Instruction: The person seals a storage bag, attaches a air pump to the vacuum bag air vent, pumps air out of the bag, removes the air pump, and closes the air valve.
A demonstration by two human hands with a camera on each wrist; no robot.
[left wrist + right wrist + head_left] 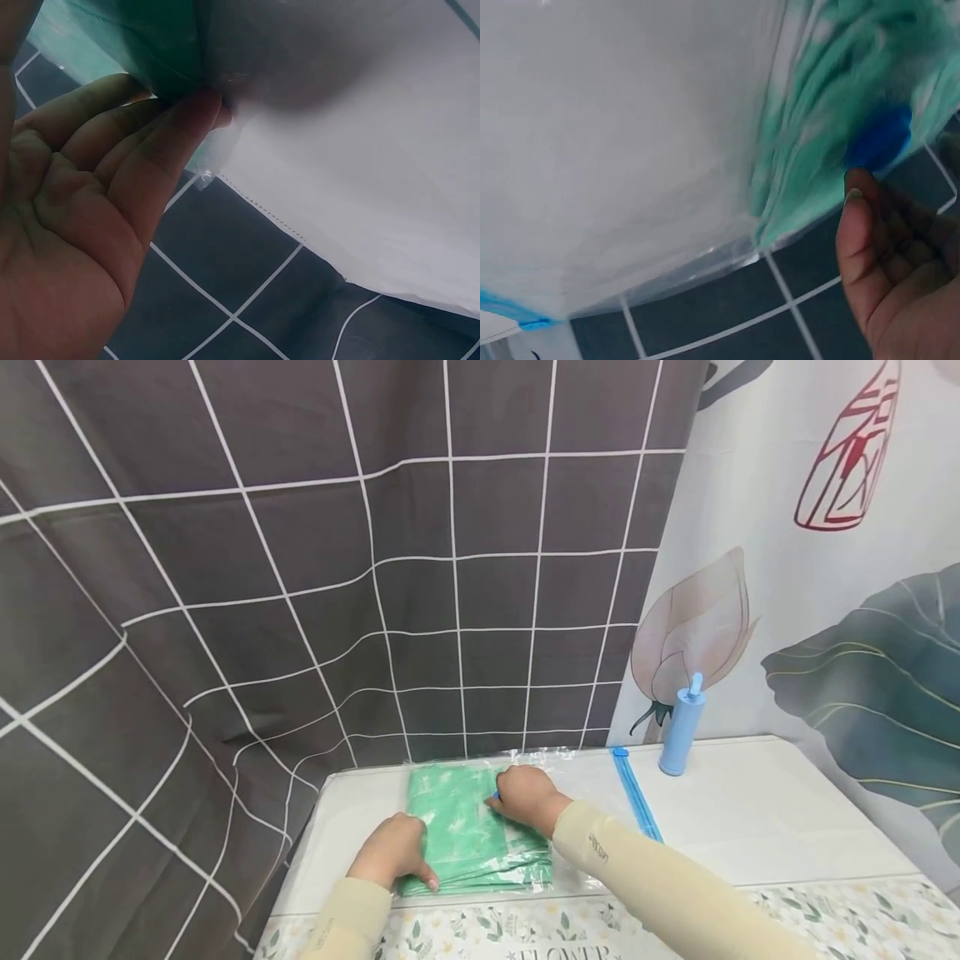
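A clear plastic storage bag (581,777) with folded green-and-white fabric (457,814) inside lies on the white tabletop. My left hand (393,852) rests at the bag's left side, thumb near its front corner. In the left wrist view the fingers (161,154) are fairly straight and touch the bag's edge. Over the fabric, my right hand (525,793) has its fingertips at a round blue valve cap (881,139) on the bag. Its fingers are curled and the thumb meets the cap's rim; the exact pinch is partly hidden.
The bag's blue zip strip (636,793) runs along its right end. Beyond it, a light blue hand pump (682,731) stands upright near the back edge. A dark grid-patterned curtain (412,610) hangs behind and to the left. Floral print (465,927) runs along the front.
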